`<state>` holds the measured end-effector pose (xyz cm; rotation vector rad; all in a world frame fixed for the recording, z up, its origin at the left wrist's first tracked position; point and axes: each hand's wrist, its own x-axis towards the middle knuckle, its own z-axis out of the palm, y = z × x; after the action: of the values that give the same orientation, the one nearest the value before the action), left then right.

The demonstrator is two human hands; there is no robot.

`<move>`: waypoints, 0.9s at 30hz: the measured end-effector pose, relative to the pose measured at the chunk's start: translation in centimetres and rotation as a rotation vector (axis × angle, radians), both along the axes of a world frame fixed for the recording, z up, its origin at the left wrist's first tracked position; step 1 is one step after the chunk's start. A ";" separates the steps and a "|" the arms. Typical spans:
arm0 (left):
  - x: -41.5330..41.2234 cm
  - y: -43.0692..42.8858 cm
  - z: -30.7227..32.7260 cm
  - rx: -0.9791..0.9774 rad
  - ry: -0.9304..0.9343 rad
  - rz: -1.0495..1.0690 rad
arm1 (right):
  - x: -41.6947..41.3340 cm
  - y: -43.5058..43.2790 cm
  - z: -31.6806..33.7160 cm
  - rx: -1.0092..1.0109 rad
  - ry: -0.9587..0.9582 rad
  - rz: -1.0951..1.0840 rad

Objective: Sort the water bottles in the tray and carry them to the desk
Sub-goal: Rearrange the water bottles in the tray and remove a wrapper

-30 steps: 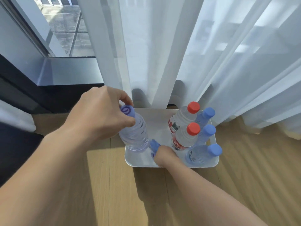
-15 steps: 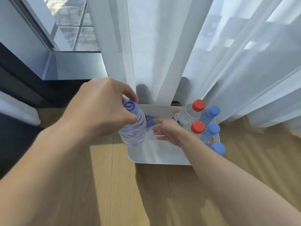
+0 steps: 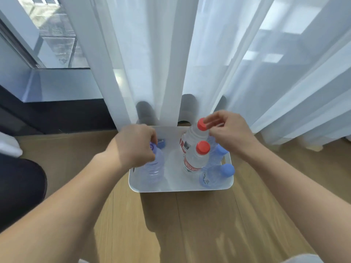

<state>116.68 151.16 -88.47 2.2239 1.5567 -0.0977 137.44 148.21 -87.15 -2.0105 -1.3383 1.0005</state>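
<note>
Inside the tray: left hand grips purple-capped bottle; right hand pinches red-capped bottle at its stiff neck; full, probably heavy, thin-walled.

Tray white. Two bottle caps red, others blue; one purple with swirl. Floor light wood.

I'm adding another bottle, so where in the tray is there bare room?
The tray is bare down its middle, between the purple-capped bottle under the left hand and the red-capped bottles. The right side is crowded with blue-capped bottles.
</note>
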 end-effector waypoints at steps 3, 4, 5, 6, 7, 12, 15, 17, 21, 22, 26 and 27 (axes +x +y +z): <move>0.0 -0.2 -1.8 0.030 0.042 -0.017 | 0.9 -1.8 -1.1 -0.341 -0.141 0.182; -0.1 -0.2 -2.1 0.034 0.045 -0.004 | 0.9 -2.3 -1.7 -0.425 -0.119 0.212; -0.3 -0.1 -2.3 0.034 0.054 0.001 | 0.7 -2.6 -2.3 -0.439 -0.112 0.217; -0.4 0.0 -2.4 0.027 0.073 -0.003 | 0.5 -2.9 -3.2 -0.413 -0.132 0.202; -0.4 -0.1 -2.5 0.011 0.098 -0.014 | 0.3 -3.0 -4.2 -0.370 -0.159 0.171; -0.3 -1.2 -2.3 -0.075 0.168 -0.052 | -1.5 -3.0 -7.2 -0.241 -0.250 0.045; -1.0 -1.2 -1.0 -0.035 0.092 0.064 | -2.0 -3.1 -6.8 -0.154 -0.131 -0.033; -1.4 -1.1 0.5 0.016 -0.025 0.178 | -1.6 -3.3 -5.9 -0.092 -0.043 -0.019; -1.7 -0.9 3.6 0.198 -0.352 0.354 | -0.7 -4.0 -1.4 0.017 0.176 0.017; -1.6 -0.7 4.4 0.218 -0.435 0.374 | -0.5 -4.1 0.3 0.052 0.272 0.001; 0.2 -0.7 7.2 -0.130 -0.795 0.338 | -0.5 -4.1 6.1 0.270 0.701 -0.044; 0.9 -1.1 7.9 -0.253 -0.875 0.300 | -0.8 -4.1 7.0 0.318 0.820 -0.063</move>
<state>117.54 150.04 -80.56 1.4787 1.2423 0.6414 136.61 144.13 -80.17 -1.1793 -0.8909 1.2853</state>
